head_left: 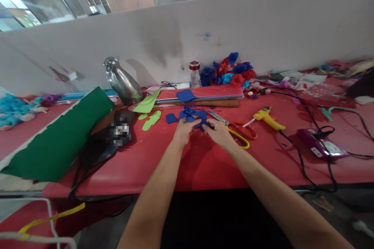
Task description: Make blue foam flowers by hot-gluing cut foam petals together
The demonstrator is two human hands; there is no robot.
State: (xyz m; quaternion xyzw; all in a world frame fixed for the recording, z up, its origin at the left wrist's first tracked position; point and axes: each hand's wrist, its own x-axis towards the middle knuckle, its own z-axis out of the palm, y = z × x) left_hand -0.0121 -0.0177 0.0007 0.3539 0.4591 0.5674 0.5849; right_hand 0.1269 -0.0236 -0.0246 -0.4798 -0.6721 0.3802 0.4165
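Both my hands meet over the red table, closed on dark blue paper. My left hand (186, 129) grips one side of a blue paper piece (201, 115), and my right hand (216, 129) pinches its other side; the exact shape between the fingers is partly hidden. More blue petal-like pieces (187, 112) lie just behind the fingers. To their left rests a separate rounded blue piece (171, 118). Scissors (238, 134) with yellow handles lie beside my right hand, blades pointing left, and a red-handled pair (251, 131) is next to them.
A yellow glue gun (269, 118) and a purple power strip (321, 146) with black cables lie to the right. Behind are stacked paper sheets (201, 94), a glass jar (194, 74) and paper flowers (230, 71). Leftward stand a steel jug (124, 83) and green paper (61, 140).
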